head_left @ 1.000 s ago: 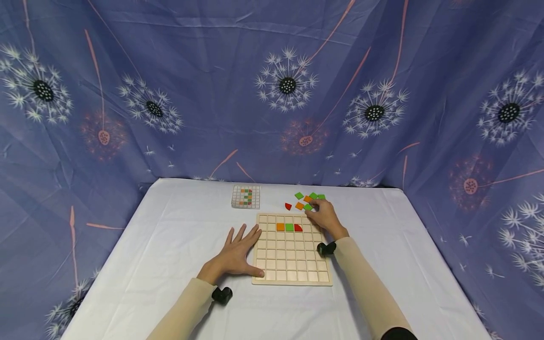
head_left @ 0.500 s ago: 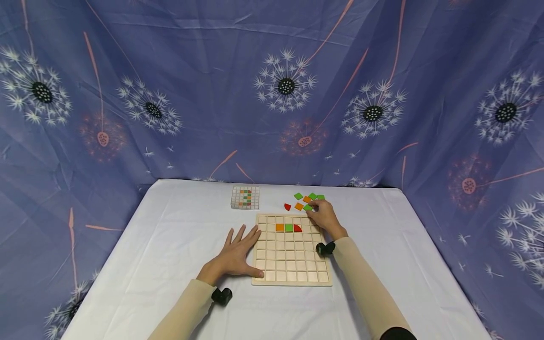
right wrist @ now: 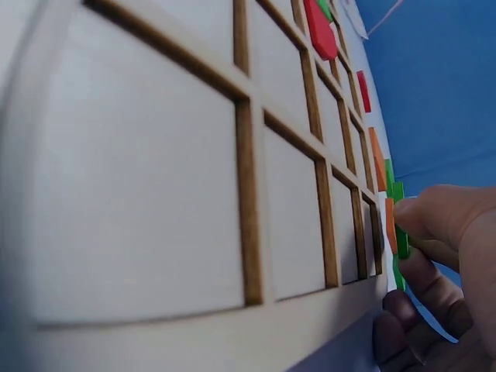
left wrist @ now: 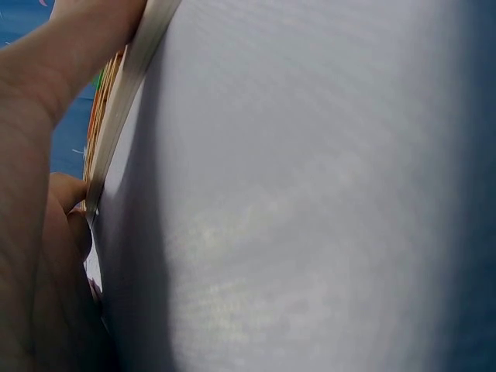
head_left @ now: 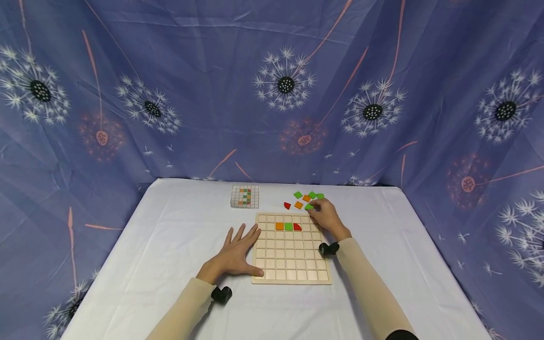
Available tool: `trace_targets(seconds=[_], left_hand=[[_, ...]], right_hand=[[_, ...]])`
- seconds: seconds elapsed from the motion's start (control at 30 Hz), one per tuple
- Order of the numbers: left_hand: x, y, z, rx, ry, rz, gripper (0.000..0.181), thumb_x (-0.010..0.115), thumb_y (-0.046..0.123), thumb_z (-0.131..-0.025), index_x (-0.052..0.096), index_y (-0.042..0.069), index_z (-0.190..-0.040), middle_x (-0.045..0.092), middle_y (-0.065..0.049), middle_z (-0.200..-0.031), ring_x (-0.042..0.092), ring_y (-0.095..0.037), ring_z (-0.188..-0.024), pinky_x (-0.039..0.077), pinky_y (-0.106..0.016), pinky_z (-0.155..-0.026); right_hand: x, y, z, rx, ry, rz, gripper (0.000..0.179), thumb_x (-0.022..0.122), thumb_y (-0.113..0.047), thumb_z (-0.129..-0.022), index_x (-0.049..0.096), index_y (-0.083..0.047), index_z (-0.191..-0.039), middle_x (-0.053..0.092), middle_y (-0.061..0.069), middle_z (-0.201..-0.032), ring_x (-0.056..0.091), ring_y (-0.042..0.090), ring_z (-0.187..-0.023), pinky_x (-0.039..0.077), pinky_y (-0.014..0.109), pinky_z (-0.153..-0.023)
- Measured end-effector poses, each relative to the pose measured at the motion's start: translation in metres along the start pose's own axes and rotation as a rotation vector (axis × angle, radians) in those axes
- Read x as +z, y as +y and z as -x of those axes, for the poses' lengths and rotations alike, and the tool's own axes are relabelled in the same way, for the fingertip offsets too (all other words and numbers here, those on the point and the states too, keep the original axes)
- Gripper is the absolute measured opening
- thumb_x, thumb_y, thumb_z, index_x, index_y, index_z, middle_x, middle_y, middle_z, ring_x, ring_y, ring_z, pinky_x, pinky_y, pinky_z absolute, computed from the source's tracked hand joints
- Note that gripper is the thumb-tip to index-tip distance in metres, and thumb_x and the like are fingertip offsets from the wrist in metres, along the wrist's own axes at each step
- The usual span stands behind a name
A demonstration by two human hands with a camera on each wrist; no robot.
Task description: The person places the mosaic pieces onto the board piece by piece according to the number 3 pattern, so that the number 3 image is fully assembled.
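A wooden grid board (head_left: pixel 291 264) lies on the white table. Along its second row from the back sit an orange square tile (head_left: pixel 279 226), a green square tile (head_left: pixel 288 226) and a red quarter-round tile (head_left: pixel 297 226). Fingers spread, my left hand (head_left: pixel 235 255) rests at the board's left edge, its thumb on the near left corner. Beyond the back right corner, my right hand (head_left: pixel 326 216) pinches another green square tile (right wrist: pixel 400 225) between thumb and finger; the right wrist view has it standing on edge.
Loose orange (head_left: pixel 299 205) and green (head_left: pixel 298 194) tiles and one red quarter-round (head_left: pixel 287 205) lie behind the board. A small pattern card (head_left: pixel 233 198) with coloured squares on a grid stands at the back left. A patterned blue curtain (head_left: pixel 212 94) hangs behind the table.
My right hand has shifted slightly right, and the green tile at its fingertips has moved with it, away from the orange tile. My left hand stays in place on the board.
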State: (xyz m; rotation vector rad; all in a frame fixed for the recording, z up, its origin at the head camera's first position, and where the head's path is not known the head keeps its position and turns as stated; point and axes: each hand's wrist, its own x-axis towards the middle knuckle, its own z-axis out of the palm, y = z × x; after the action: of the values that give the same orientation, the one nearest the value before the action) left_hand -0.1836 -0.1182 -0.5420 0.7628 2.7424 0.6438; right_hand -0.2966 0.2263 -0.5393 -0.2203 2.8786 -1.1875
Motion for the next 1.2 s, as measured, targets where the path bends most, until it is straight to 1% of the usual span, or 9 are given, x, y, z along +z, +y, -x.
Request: trace_targets(seconds=[0.1, 0.27, 0.4, 0.53, 0.73, 0.87, 0.97, 1.13, 1.2], left_hand=[[0.000, -0.001, 0.000, -0.006, -0.010, -0.002, 0.128, 0.076, 0.077, -0.070, 0.018, 0.016, -0.166, 0.009, -0.002, -0.175, 0.000, -0.039, -0.160, -0.008, -0.068, -0.123], [0.000, -0.002, -0.001, -0.004, -0.005, 0.004, 0.128, 0.076, 0.077, -0.070, 0.019, 0.016, -0.166, 0.008, -0.001, -0.175, 0.000, -0.039, -0.161, -0.007, -0.069, -0.123], [0.000, -0.001, -0.001, -0.006, -0.007, 0.016, 0.128, 0.077, 0.077, -0.069, 0.020, 0.016, -0.166, 0.008, -0.001, -0.175, -0.001, -0.039, -0.161, -0.009, -0.069, -0.123], [0.000, -0.001, 0.000, -0.007, -0.009, 0.016, 0.128, 0.077, 0.077, -0.069, 0.020, 0.016, -0.166, 0.008, -0.001, -0.175, -0.002, -0.038, -0.161, -0.009, -0.068, -0.123], [-0.001, -0.001, 0.000, -0.008, -0.006, 0.008, 0.128, 0.077, 0.077, -0.069, 0.020, 0.016, -0.166, 0.009, -0.002, -0.175, -0.001, -0.039, -0.161, -0.007, -0.069, -0.123], [-0.001, 0.000, 0.001, -0.006, -0.004, 0.005, 0.127, 0.077, 0.077, -0.070, 0.020, 0.017, -0.166, 0.009, -0.002, -0.175, 0.000, -0.040, -0.160, -0.007, -0.069, -0.123], [-0.002, 0.000, 0.001, -0.002, -0.002, 0.001, 0.127, 0.077, 0.077, -0.070, 0.020, 0.016, -0.166, 0.009, -0.002, -0.175, 0.000, -0.040, -0.160, -0.007, -0.069, -0.123], [-0.001, 0.000, 0.000, 0.001, 0.005, 0.003, 0.127, 0.077, 0.076, -0.070, 0.021, 0.015, -0.166, 0.011, -0.003, -0.175, 0.002, -0.041, -0.160, -0.006, -0.069, -0.123], [0.000, 0.000, 0.000, 0.000, 0.008, -0.001, 0.128, 0.077, 0.077, -0.069, 0.021, 0.015, -0.166, 0.011, -0.003, -0.175, 0.002, -0.041, -0.160, -0.006, -0.070, -0.123]], right_hand=[[-0.001, 0.001, 0.004, 0.003, 0.010, -0.016, 0.037, 0.065, -0.017, -0.102, 0.065, 0.001, -0.134, 0.056, 0.025, -0.137, 0.061, 0.040, -0.124, 0.053, 0.052, -0.103], [-0.005, 0.003, 0.013, 0.030, 0.020, -0.070, 0.039, 0.063, -0.019, -0.102, 0.063, -0.002, -0.137, 0.056, 0.023, -0.138, 0.060, 0.039, -0.123, 0.053, 0.053, -0.101], [-0.008, 0.005, 0.020, 0.013, 0.026, -0.093, 0.039, 0.063, -0.020, -0.102, 0.064, -0.002, -0.137, 0.056, 0.024, -0.140, 0.058, 0.041, -0.125, 0.051, 0.056, -0.103], [-0.008, 0.006, 0.027, -0.008, 0.037, -0.081, 0.039, 0.065, -0.020, -0.102, 0.064, -0.002, -0.137, 0.057, 0.025, -0.140, 0.057, 0.042, -0.127, 0.049, 0.058, -0.106], [-0.007, 0.005, 0.039, -0.025, 0.032, -0.065, 0.038, 0.066, -0.020, -0.101, 0.066, -0.004, -0.135, 0.060, 0.023, -0.136, 0.061, 0.039, -0.120, 0.052, 0.057, -0.099], [-0.007, 0.002, 0.046, -0.042, 0.024, -0.080, 0.036, 0.068, -0.019, -0.101, 0.068, -0.005, -0.134, 0.059, 0.021, -0.138, 0.060, 0.039, -0.123, 0.053, 0.056, -0.100], [-0.007, 0.000, 0.051, -0.067, 0.023, -0.073, 0.034, 0.069, -0.017, -0.100, 0.069, -0.005, -0.132, 0.061, 0.020, -0.137, 0.061, 0.038, -0.122, 0.053, 0.055, -0.099], [-0.006, -0.006, 0.057, -0.087, 0.021, -0.061, 0.031, 0.071, -0.016, -0.098, 0.071, -0.007, -0.128, 0.064, 0.017, -0.132, 0.064, 0.033, -0.112, 0.055, 0.050, -0.092], [-0.006, -0.008, 0.059, -0.095, 0.016, -0.067, 0.030, 0.072, -0.016, -0.098, 0.072, -0.008, -0.127, 0.064, 0.016, -0.130, 0.065, 0.030, -0.106, 0.056, 0.045, -0.087]])
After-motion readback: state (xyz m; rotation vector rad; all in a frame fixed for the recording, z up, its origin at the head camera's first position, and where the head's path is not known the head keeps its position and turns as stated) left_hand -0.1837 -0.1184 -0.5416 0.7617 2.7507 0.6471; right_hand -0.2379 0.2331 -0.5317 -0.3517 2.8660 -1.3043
